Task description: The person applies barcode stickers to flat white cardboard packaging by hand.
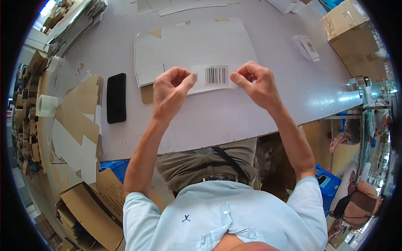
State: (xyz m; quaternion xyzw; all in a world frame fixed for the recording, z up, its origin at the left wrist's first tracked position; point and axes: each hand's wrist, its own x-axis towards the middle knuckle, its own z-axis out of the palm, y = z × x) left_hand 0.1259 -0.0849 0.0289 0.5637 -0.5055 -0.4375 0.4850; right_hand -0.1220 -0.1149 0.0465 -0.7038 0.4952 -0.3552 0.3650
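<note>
A white label with a black barcode (217, 76) is stretched between my two hands, above the lower edge of some flat white cardboard (197, 44). My left hand (172, 90) pinches the label's left end between thumb and fingers. At its right end, my right hand (257, 85) pinches it the same way. The cardboard lies flat on the table, with a brown flap showing at its lower left. To the left of my left hand lies a black phone (116, 98).
A small stack of labels (306, 48) lies at the right. A cardboard box (351, 35) stands at the back right. Tape rolls (47, 106) and cut cardboard (79, 121) are at the left. Another person (356, 203) is at the lower right.
</note>
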